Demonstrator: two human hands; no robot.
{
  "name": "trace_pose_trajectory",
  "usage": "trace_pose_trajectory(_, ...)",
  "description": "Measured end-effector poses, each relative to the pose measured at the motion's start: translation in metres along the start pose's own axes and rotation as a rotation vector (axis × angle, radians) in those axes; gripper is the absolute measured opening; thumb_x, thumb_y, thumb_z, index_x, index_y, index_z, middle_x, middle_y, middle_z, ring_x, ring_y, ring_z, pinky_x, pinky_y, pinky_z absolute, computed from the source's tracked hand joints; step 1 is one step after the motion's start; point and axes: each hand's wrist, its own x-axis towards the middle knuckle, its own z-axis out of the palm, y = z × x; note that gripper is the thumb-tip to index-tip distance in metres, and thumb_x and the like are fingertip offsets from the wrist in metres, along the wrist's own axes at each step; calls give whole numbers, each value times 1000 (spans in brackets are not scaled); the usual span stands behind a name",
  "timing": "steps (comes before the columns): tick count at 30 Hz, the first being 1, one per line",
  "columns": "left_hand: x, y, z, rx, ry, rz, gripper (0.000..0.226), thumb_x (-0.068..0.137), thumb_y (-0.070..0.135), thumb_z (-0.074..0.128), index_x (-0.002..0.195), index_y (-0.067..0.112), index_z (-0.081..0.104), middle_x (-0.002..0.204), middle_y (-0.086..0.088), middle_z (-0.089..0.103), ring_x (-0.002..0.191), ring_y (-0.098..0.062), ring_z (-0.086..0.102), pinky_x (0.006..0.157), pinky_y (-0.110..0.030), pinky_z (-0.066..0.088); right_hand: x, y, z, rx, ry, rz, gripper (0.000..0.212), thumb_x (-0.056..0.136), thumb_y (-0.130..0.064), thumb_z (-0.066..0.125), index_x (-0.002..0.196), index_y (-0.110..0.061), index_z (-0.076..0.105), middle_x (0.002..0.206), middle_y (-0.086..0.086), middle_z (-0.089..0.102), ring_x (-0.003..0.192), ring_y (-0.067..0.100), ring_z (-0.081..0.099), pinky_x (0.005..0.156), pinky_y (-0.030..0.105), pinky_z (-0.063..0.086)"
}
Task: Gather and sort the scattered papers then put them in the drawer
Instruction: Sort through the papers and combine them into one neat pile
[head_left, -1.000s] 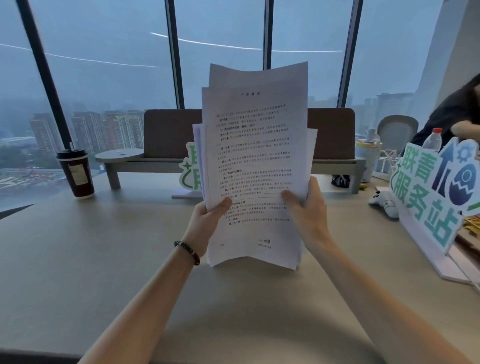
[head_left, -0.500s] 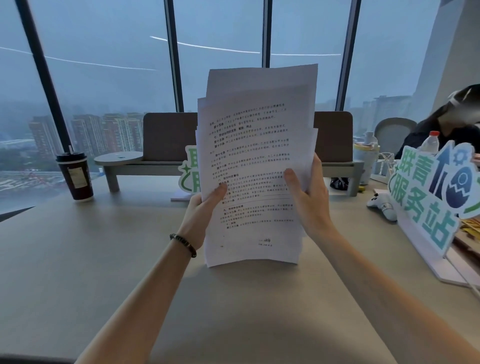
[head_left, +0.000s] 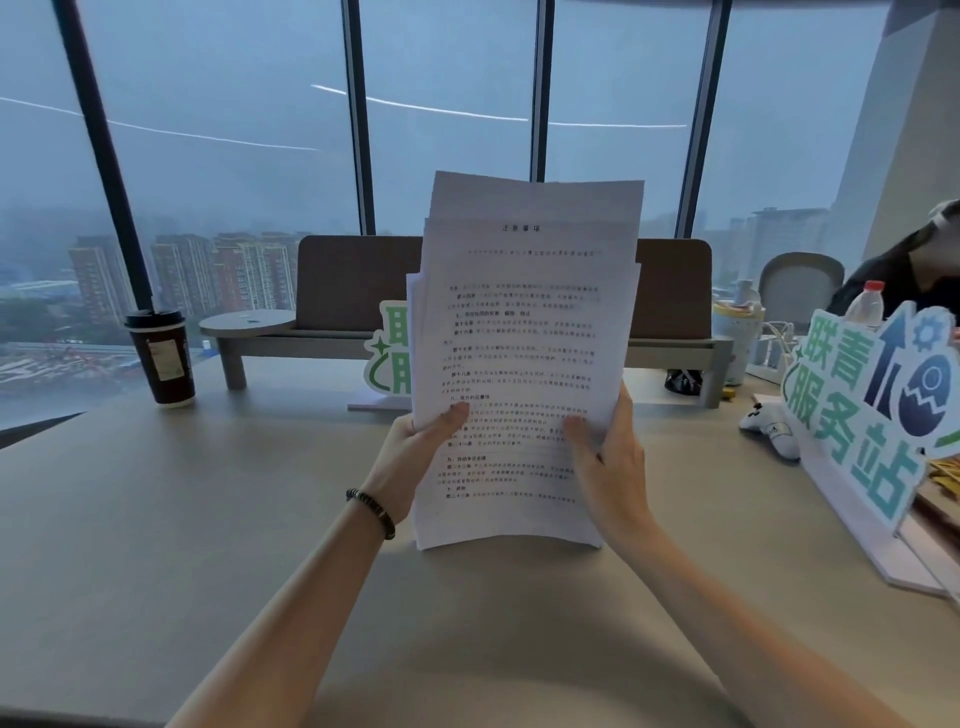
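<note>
Papers are standing upright above the near surface, both hands clamping their lower sides: left hand thumb on front, right hand gripping the right edge. Light, floppy, unevenly stacked sheets seem best held low at both edges. Since a second ago, the stack is sitting slightly lower and the top sheets are shifting.

We see white papers covered in rows of small black print. The worktop is a plain pale beige. On it stands a dark brown cup with a black lid and a pale label. The sign at the right is white with teal characters and a dark blue arrow. A black beaded bracelet circles one wrist. The bottle has a red cap.
</note>
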Motion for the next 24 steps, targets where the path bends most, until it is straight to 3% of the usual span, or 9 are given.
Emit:
trace_pose_trajectory(3,-1,-2,-2,-5,-19,-10,18,93,25,62,104,16,73,105,-6,76,98,-27,72,83,-41,58,-2,-1,-2,3,-19,20,57,100,-27,53,148,-35,24,133,-11,53,113,-5,53,87,18,51)
trace_pose_trajectory(4,-1,-2,-2,-9,-29,-17,19,92,27,63,105,16,73,106,-7,76,99,-27,72,86,-43,57,1,-5,-4,3,-8,15,58,100,-28,54,148,-34,24,133,-11,54,113,-4,53,87,18,51)
trace_pose_trajectory(7,0,0,-3,-16,-48,-31,29,84,36,65,106,17,73,108,-8,75,100,-28,72,89,-46,55,18,-21,-11,5,31,-31,69,98,-30,58,153,-33,17,138,-10,50,120,7,53,100,39,50)
trace_pose_trajectory(10,-1,-1,-3,-12,-50,-12,33,85,38,64,108,16,72,109,-8,75,101,-28,71,89,-45,56,43,-48,-18,-29,70,-133,95,90,-38,66,156,-32,-2,152,-6,31,132,10,40,108,43,42)
trace_pose_trajectory(12,-2,-1,-2,-16,-50,0,29,87,35,62,107,17,72,109,-8,75,101,-27,71,87,-43,57,63,-76,-23,-227,189,-260,108,84,-42,72,157,-24,-5,154,4,20,138,13,28,115,44,32)
trace_pose_trajectory(15,-3,-1,-2,-6,-61,7,23,92,31,59,107,19,72,109,-6,75,102,-26,71,85,-41,58,82,-125,-24,-763,344,-582,104,81,-60,63,158,-18,8,161,19,11,150,32,10,120,56,10)
trace_pose_trajectory(17,-3,-1,-3,2,-77,7,22,94,30,58,108,21,72,110,-6,75,102,-25,71,86,-42,57,90,-150,-16,-956,266,-737,99,82,-68,52,158,-17,14,162,18,14,150,35,10,116,65,6)
trace_pose_trajectory(19,-4,-1,-4,1,-84,7,22,92,32,59,106,22,72,110,-5,75,102,-25,71,87,-43,56,94,-163,-4,-1026,158,-776,94,85,-68,45,157,-16,18,160,13,24,150,34,15,114,69,4)
trace_pose_trajectory(24,-4,-3,-7,-30,-96,1,30,82,34,65,107,18,72,111,-10,74,102,-30,71,90,-50,54,95,-159,9,-992,-2,-776,62,90,-56,47,141,-21,46,128,4,58,130,29,46,115,64,13)
